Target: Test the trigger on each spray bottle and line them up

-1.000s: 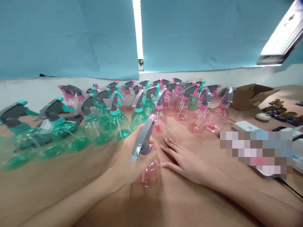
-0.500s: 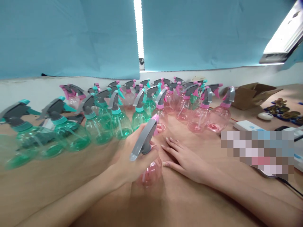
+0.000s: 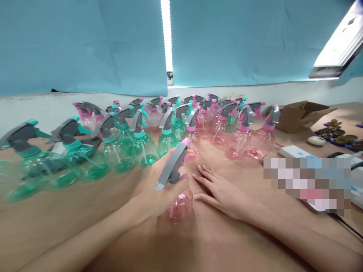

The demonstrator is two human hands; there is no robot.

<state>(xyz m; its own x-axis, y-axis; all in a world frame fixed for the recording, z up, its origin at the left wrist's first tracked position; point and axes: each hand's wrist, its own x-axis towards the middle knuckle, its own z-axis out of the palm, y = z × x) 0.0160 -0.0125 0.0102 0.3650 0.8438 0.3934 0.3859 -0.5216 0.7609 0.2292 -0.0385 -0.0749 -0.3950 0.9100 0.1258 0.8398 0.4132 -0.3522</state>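
Head view: a pink spray bottle (image 3: 179, 200) is held upright on the table (image 3: 85, 211) by the left hand (image 3: 159, 190), fingers clamped around its neck; the right hand (image 3: 224, 192) is laid flat, fingers spread, just beside it.

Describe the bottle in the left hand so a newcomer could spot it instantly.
On the brown table, in front of the crowd of green and pink spray bottles, one pink spray bottle stands apart, nearest the viewer. It is the only one gripped by a hand, the left hand, with the right hand lying flat beside it.
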